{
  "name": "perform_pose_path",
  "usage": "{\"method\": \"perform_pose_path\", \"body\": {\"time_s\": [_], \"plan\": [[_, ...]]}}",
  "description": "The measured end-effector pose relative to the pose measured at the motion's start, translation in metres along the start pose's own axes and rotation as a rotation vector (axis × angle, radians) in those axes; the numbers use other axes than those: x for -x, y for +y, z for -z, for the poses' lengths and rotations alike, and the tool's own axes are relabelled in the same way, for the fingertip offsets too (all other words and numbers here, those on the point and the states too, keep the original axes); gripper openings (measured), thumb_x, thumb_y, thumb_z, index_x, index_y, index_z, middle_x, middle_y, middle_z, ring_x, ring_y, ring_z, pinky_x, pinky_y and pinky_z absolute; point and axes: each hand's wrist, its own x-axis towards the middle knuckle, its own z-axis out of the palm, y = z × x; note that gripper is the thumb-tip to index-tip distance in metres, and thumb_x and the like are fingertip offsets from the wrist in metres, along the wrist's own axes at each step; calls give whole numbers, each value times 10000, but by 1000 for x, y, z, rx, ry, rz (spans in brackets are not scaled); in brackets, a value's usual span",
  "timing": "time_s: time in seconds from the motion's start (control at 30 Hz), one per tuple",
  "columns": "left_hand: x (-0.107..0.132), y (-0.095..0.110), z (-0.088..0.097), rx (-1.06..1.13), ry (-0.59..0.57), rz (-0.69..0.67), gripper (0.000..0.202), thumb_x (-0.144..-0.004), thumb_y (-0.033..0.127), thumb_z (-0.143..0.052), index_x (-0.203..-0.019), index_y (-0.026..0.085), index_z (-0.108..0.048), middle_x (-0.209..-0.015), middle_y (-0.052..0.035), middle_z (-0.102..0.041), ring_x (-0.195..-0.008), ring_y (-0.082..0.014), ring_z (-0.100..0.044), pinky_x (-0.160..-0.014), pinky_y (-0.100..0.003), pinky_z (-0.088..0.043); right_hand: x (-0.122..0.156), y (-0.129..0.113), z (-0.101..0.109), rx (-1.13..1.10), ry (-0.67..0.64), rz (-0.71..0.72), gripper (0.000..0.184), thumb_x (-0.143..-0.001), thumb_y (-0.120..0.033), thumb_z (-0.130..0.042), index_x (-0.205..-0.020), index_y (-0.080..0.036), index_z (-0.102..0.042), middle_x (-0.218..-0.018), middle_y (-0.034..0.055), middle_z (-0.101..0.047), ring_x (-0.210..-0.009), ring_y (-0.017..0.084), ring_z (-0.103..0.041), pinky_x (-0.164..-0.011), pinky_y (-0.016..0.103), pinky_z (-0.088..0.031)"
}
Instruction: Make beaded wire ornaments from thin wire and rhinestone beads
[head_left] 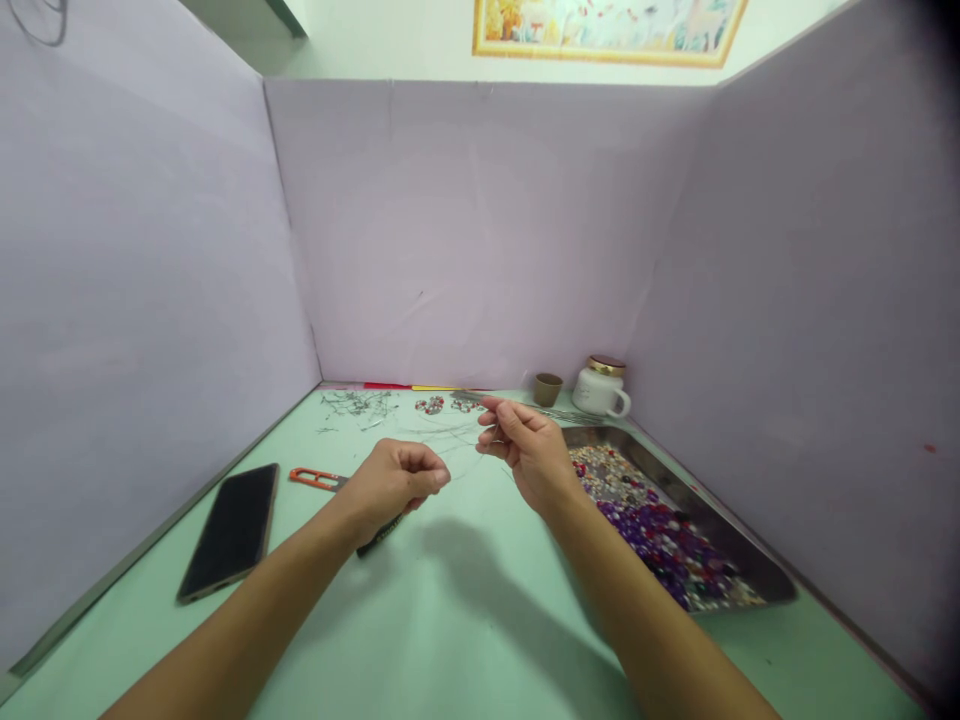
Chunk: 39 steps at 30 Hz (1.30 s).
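My left hand [399, 478] is closed in a pinch above the table, with a thin wire [466, 470] coming from its fingertips. The faint strand curves toward my right hand [531, 452], whose thumb and index finger are pinched together while the other fingers curl loosely. What sits between the right fingertips is too small to make out. Behind the hands lie loose thin wires [442, 432] and small clusters of red and clear beads [430, 405]. Orange-handled snips [313, 479] lie left of my left hand, which partly covers them and a black object [379, 537].
A metal tray [750, 545] of mixed beads [660, 540] stands on the right. Behind it are a white lidded mug [598, 390] and a small brown cup [547, 389]. A phone [231, 533] lies left, with tangled wire pieces [360, 404] farther back. Panels enclose three sides.
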Motion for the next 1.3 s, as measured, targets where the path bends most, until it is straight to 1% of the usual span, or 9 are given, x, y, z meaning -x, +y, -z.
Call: {"method": "perform_pose_path", "body": {"time_s": [0.2,0.33,0.4,0.5,0.6,0.67,0.87,1.0,1.3], "plan": [[-1,4,4,349,210,-59,157,-643,257,-629,-616,129,-542,-525,43,-456,-424,-33,-345,-418,-181,-249,-2,-2,5,109,77,-169,167,-647,-315,-647,-698,-158,-622,-593,-10,-601,-491,87,-560,-513,229,-496],[0,5,6,461,230,-96,162,-639,239,-630,-608,127,-517,-582,32,-469,-429,-27,-358,-394,-172,-239,0,-6,16,760,-133,-420,291,-647,-350,-620,-441,-149,-577,-358,10,-529,-324,95,-468,-357,210,-371],[0,5,7,489,215,-73,169,-633,229,-633,-600,125,-505,-583,32,-466,-425,-22,-355,-385,-165,-228,6,-14,16,1056,-214,-312,331,-624,-334,-638,-359,-161,-540,-290,3,-481,-282,80,-399,-334,206,-284],[1,5,8,559,129,-1,177,-628,214,-629,-580,119,-488,-564,31,-458,-413,-15,-339,-377,-156,-206,21,-30,2,1179,-188,16,328,-667,-348,-602,-394,-173,-550,-329,-15,-474,-319,71,-355,-366,218,-236],[2,4,3,610,58,57,173,-621,209,-620,-567,119,-482,-534,31,-453,-400,-13,-318,-373,-156,-186,36,-37,-19,1131,-216,222,253,-731,-348,-538,-547,-192,-614,-463,-7,-545,-426,101,-421,-417,227,-273],[2,1,-4,612,59,67,188,-614,219,-623,-553,122,-474,-504,36,-434,-401,-17,-313,-375,-160,-184,40,-32,-29,1060,-277,229,188,-731,-322,-543,-622,-200,-636,-541,-2,-587,-486,114,-468,-454,232,-313],[0,-12,-18,578,126,72,183,-631,252,-624,-578,134,-494,-461,63,-369,-414,-31,-296,-393,-166,-196,36,3,-27,768,-216,-42,186,-692,-290,-573,-550,-172,-555,-497,-20,-529,-441,96,-476,-411,217,-371],[-2,-20,-21,539,54,140,126,-643,241,-576,-621,120,-546,-539,36,-440,-420,-28,-316,-407,-180,-212,40,16,-12,523,-118,-252,146,-641,-298,-623,-627,-158,-583,-512,-28,-529,-424,82,-484,-380,204,-412],[-7,-36,-41,323,25,246,123,-611,240,-573,-625,124,-534,-438,61,-378,-406,-43,-294,-410,-191,-208,60,43,20,378,29,-377,206,-567,-284,-691,-671,-127,-608,-450,-42,-525,-349,61,-444,-303,165,-357]]}}
